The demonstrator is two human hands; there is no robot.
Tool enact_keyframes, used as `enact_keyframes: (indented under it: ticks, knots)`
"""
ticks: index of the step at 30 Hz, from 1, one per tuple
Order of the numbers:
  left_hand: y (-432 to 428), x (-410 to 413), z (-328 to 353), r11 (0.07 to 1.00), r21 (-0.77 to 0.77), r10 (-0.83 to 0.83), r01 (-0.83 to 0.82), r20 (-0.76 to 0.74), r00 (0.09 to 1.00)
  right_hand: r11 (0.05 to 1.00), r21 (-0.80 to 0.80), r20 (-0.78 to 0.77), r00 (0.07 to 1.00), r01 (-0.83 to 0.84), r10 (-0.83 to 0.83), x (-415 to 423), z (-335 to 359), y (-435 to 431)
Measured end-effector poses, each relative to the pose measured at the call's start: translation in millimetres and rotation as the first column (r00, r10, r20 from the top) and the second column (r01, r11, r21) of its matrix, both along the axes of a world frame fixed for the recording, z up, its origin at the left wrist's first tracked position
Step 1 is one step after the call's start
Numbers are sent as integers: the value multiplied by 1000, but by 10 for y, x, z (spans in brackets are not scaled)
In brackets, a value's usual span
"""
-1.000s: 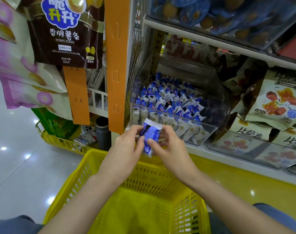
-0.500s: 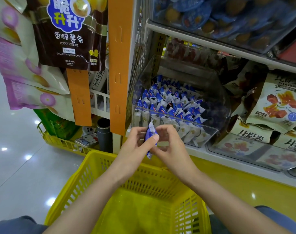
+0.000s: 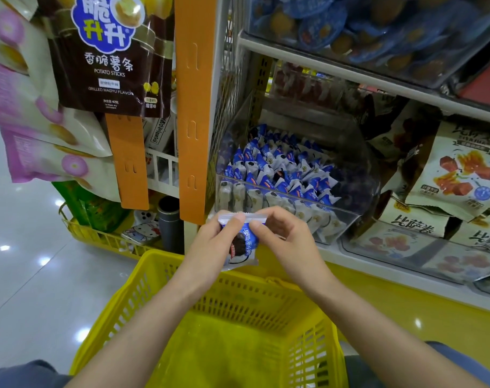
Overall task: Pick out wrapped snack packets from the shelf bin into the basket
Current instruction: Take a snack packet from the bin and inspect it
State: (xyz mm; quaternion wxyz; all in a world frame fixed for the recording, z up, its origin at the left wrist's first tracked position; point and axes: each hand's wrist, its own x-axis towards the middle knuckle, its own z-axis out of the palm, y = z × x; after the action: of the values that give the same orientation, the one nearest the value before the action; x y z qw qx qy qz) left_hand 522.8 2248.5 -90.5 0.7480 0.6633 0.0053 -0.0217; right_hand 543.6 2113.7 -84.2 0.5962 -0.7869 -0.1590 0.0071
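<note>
A blue and white wrapped snack packet (image 3: pixel 242 243) hangs between both hands, just in front of the shelf bin and above the far rim of the yellow basket (image 3: pixel 182 298). My left hand (image 3: pixel 210 245) pinches its top left edge and side. My right hand (image 3: pixel 285 236) pinches its top right edge. The packet's front, with a dark cookie picture, faces me. The clear shelf bin (image 3: pixel 350 219) behind holds several more of the same packets (image 3: pixel 277 175). The basket's inside looks bare.
An orange shelf post (image 3: pixel 194 107) stands left of the bin. Hanging snack bags (image 3: pixel 106 51) fill the upper left. Cream snack bags (image 3: pixel 456 175) lie right of the bin. A second yellow basket (image 3: pixel 98 239) with a dark bottle (image 3: pixel 169 222) sits on the floor at left.
The packet has been turned in my hands from edge-on to front-facing, and both hands now pinch its top seam. The view has shifted slightly.
</note>
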Motion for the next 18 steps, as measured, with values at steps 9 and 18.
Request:
enact_keyframes:
  ticks: [9, 18]
  knots:
    - [-2, 41, -11, 991, -109, 61, -80, -171, 983, 983, -173, 196, 980, 57, -23, -109, -11, 23]
    - [24, 51, 8, 985, -157, 40, -64, -152, 988, 980, 190, -238, 971, 56, -9, -35, 10, 32]
